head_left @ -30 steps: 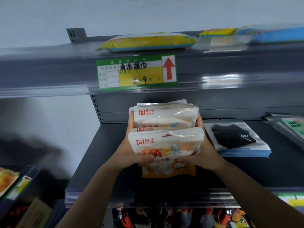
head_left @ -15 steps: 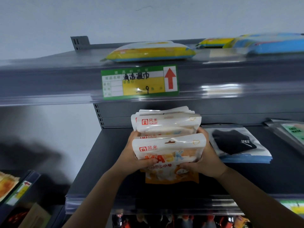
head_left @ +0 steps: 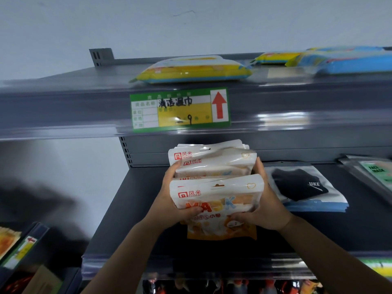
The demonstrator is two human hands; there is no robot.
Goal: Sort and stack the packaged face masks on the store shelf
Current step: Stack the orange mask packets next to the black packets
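1. The left hand (head_left: 169, 203) and the right hand (head_left: 268, 206) are closing around the two sides of a stack of white-and-orange mask packs (head_left: 214, 187), thumbs pressing on the front pack and fingers wrapping behind; both are gripping the stack, not lying open.
2. The stack is standing over the left part of the middle shelf (head_left: 131, 209), well back from its front edge, with the lowest orange pack hanging out below the thumbs.
3. The packs are looking glossy and fanned at their tops, so the likely slip is one sliding out of the squeeze, the low orange one first, if the grip is loosening before the stack is resting flat.
4. The black mask pack (head_left: 301, 185) is lying just beside the right hand toward the shelf's right side; setting the stack down crooked is risking an overlap with that pile and a mixing of the sorts.
5. The upper shelf with its green price label (head_left: 180, 110) is sitting close above the stack's top, so lifting higher is risking a knock.
6. Against the earlier frames, the hands are gripping the same stack the same way; the stack is sitting lower under the label, and more of the wall above the top shelf is showing.
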